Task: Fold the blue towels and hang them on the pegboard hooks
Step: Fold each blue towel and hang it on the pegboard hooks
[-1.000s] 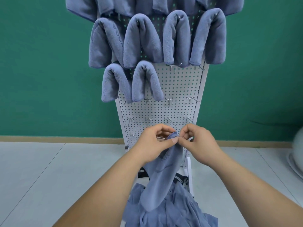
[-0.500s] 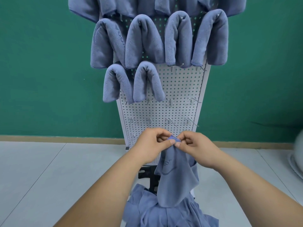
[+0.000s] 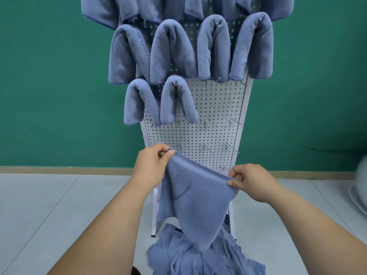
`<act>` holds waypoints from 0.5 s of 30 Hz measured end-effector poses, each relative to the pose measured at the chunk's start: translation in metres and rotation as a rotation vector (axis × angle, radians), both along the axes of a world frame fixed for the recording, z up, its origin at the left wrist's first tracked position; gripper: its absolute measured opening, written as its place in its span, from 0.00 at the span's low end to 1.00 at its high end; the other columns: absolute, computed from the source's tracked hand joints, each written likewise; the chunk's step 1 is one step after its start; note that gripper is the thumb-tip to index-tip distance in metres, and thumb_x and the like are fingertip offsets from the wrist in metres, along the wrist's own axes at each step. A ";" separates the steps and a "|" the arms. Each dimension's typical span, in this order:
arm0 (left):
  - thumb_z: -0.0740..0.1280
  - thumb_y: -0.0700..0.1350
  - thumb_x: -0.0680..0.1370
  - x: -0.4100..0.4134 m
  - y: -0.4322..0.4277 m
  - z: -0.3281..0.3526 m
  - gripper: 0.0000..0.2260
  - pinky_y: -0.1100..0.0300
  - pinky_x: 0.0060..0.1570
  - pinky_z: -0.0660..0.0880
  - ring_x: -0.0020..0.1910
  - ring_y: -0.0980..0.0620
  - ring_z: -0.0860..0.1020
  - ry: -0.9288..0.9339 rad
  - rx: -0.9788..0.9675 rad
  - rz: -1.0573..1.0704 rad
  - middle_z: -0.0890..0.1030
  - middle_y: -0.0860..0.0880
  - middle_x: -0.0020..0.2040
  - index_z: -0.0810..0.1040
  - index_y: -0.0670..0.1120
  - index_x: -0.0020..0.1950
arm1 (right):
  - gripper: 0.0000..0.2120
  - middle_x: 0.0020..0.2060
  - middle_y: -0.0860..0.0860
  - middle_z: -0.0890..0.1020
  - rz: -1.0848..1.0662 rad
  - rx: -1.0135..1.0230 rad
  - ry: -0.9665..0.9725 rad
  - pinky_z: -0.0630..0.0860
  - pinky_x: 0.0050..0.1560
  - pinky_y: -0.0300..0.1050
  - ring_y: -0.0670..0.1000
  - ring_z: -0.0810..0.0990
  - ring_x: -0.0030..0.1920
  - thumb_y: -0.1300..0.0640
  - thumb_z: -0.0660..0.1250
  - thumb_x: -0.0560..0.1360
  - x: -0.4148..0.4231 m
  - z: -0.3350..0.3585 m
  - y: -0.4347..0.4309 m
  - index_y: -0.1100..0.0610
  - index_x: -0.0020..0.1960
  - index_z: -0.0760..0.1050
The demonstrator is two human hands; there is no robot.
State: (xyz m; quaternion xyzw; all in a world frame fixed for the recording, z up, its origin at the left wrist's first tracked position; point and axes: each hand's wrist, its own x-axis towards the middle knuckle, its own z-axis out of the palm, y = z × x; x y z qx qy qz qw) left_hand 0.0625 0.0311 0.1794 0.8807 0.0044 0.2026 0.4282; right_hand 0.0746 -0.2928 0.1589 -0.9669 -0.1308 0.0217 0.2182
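One blue towel (image 3: 195, 201) is held spread before the lower part of the pegboard (image 3: 216, 108). Its top edge is stretched between two hands and slopes down from left to right, and the rest hangs to a point over the pile (image 3: 200, 257). Embossed lettering is seen on its face, too small to be read. Left hand (image 3: 151, 165): the higher corner is pinched between the thumb and the curled fingers. Right hand (image 3: 254, 182): the lower corner is pinched between the thumb and the forefinger, with the other fingers curled behind the cloth. The pile, of loose blue towels, is heaped at the foot of the pegboard, and the held towel's tip lies against it. Hung towels (image 3: 172, 52): four are draped folded in a row across the upper board, two more are hung below them on the left, and others at the top are cut off by the frame. Metal hooks (image 3: 206, 123) are seen to the right of the lower two and in the rows beneath. A green wall (image 3: 49, 76) stands behind, and pale floor (image 3: 49, 205) lies below. A white object (image 3: 360, 187) at the right edge is too blurred to be identified.
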 end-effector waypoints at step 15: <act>0.76 0.46 0.78 0.001 0.037 -0.013 0.06 0.59 0.45 0.77 0.42 0.58 0.80 0.037 0.187 0.022 0.82 0.57 0.42 0.82 0.56 0.44 | 0.07 0.52 0.43 0.83 -0.263 -0.244 -0.460 0.75 0.43 0.48 0.53 0.74 0.54 0.45 0.72 0.79 0.004 0.004 -0.025 0.46 0.51 0.86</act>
